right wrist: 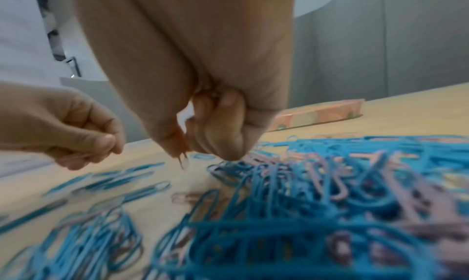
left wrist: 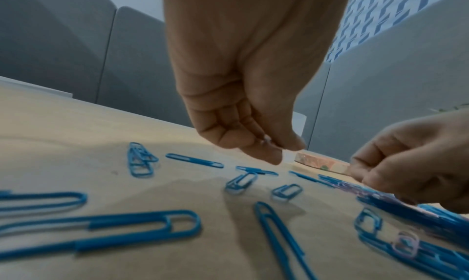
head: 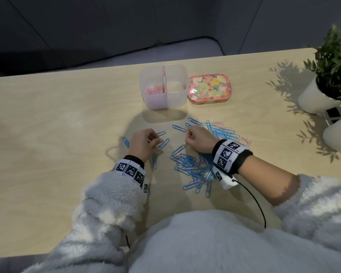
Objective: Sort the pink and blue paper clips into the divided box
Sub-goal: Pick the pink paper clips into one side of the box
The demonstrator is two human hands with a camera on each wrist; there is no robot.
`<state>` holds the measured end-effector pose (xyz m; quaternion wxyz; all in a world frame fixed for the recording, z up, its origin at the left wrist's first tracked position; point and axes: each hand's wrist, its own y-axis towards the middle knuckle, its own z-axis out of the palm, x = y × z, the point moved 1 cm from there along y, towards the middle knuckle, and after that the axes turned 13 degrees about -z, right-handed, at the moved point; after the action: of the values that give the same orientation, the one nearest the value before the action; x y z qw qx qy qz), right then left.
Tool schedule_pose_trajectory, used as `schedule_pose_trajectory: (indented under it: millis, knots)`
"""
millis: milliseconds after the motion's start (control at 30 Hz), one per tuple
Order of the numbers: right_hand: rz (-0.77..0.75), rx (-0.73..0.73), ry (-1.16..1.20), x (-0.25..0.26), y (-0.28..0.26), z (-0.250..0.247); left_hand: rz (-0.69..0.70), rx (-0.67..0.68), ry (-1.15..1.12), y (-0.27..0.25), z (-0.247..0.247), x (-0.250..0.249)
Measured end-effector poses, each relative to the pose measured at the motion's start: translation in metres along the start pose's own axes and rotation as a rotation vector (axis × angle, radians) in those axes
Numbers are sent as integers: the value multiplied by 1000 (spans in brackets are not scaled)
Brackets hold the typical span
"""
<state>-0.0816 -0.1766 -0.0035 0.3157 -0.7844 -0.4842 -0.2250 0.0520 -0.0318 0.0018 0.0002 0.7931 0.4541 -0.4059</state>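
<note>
So the bench [head: 47,119] has the divided box [head: 162,99] parked at the far edge, within easy reach. Its left compartment already holds pink clips [head: 155,89]; the right one looks empty, so I'd guess pinks are getting pulled first. The big mixed pile [head: 197,164], mostly blue, sits under the right wrist, with loose blue clips [head: 163,143] spread out leftward, probably to expose the pinks. The left hand [head: 144,143] has its fingers curled, pinching something small and pale, can't tell what. The right hand [head: 198,140] is curled tight, pinching what looks like a pink clip [right wrist: 183,158] dangling from its fingertips.
</note>
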Motion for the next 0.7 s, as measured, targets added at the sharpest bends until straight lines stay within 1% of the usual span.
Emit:
schedule_pose_trajectory:
  millis: [67, 100, 167, 200, 233, 267, 333, 367, 433, 500, 600, 633, 700]
  knots:
    - [11, -118, 208, -3, -8, -12, -9, 17, 4, 0, 1, -2]
    - [44, -164, 362, -7, -12, -18, -40, 74, -10, -1, 4, -3]
    - [89, -223, 714, -16, -21, -23, -121, 244, -71, -5, 12, -7]
    - [108, -247, 854, -21, -24, -24, -138, 304, -80, -9, 16, -10]
    - [129, -256, 939, -24, -26, -24, -127, 323, -51, -10, 20, -13]
    - [148, -253, 972, -26, -27, -22, -109, 326, -10, -12, 25, -15]
    - [153, -223, 914, -28, -29, -16, -41, 304, 114, -16, 33, -19]
    - [137, -196, 818, -28, -29, -13, -6, 290, 174, -16, 37, -18]
    - [62, -150, 504, -27, -27, -8, 52, 276, 290, -18, 43, -17]
    - [-7, -133, 211, -24, -25, -2, 101, 273, 360, -21, 48, -13]
    - [-3, -75, -79, -18, -23, 7, 86, 267, 347, -21, 45, -7]
    - [4, -45, -120, -17, -22, 9, 67, 268, 322, -21, 43, -6]
    - [18, -3, -127, -17, -20, 10, 26, 267, 248, -17, 37, -3]
